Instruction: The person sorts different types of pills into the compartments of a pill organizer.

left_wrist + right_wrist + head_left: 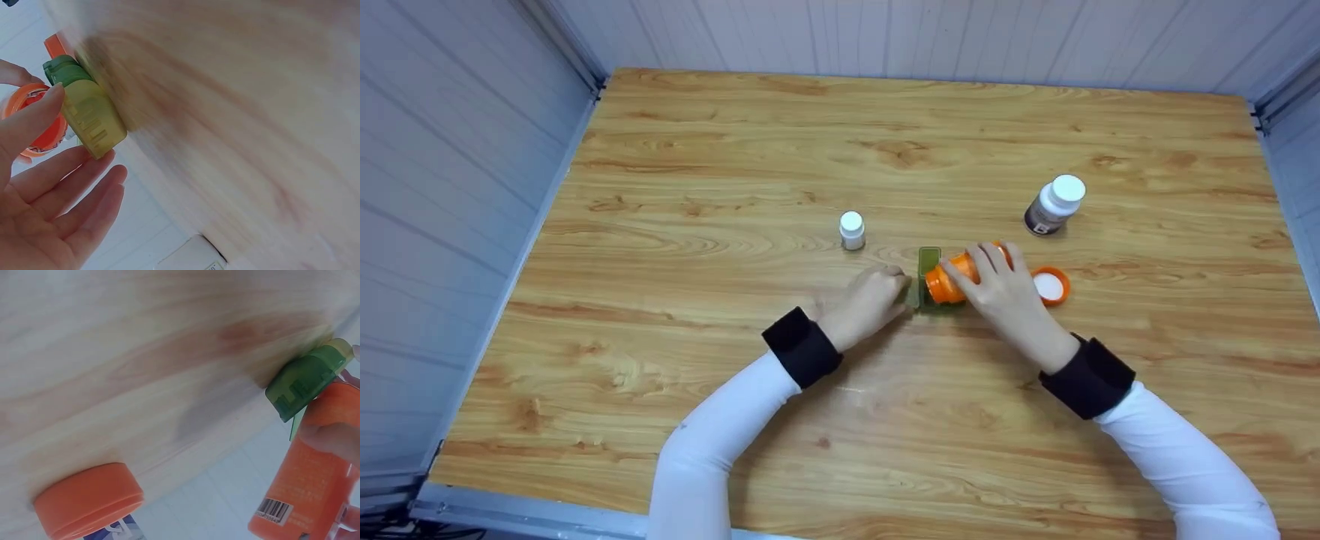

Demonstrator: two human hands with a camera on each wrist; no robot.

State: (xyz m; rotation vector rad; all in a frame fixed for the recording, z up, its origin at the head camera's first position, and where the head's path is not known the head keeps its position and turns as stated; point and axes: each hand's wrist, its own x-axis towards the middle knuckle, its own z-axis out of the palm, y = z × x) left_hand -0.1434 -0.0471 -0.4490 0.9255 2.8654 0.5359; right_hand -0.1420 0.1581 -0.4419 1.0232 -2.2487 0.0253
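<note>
A small green pill box with a yellowish end lies on the table, with a lid raised beside it. My left hand pinches it by the left side, thumb above and fingertips below. An orange pill bottle is tipped over the box, its uncapped mouth pointing left and down. My right hand grips that bottle round its body. In the left wrist view its open mouth shows red-orange inside. Whether any pills lie in the box is hidden.
An orange screw cap with a white inside lies upturned right of my right hand. Behind it stands a white bottle with a dark label. A smaller white bottle stands beyond my left hand. Pale panels wall the wooden table.
</note>
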